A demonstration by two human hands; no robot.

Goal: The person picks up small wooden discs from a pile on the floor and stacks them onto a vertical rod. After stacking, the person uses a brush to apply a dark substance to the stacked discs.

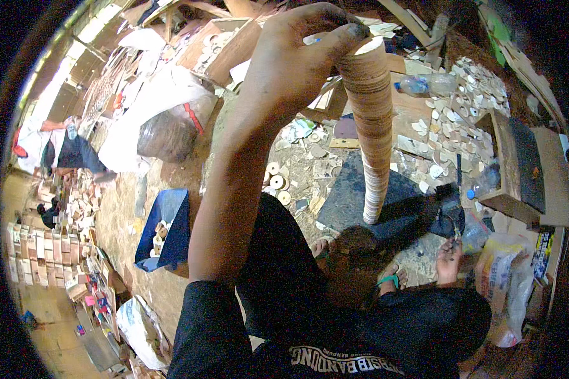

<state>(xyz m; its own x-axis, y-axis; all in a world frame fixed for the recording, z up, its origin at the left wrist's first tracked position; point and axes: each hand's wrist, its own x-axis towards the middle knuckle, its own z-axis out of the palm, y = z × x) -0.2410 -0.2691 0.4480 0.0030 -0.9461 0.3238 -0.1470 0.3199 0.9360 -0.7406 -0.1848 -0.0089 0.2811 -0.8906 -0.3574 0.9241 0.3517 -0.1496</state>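
My left hand (310,47) is raised high, fingers curled and pinching at the top end of a tall column of stacked thin wooden discs (368,114). The column stands nearly upright, its lower end on or just above a dark mat (348,196). Its discs look pressed together, and whatever runs through them is hidden. Low on the right, my right hand (448,260) has its fingers closed beside a dark object (450,215). What it grips is too small to make out.
Wooden offcuts (461,114) and a plastic bottle (427,84) lie beyond the mat. A wooden box (512,167) stands right. A blue container (164,230) with wood pieces and a large white sack (158,101) are left. Another person (63,145) is farther left.
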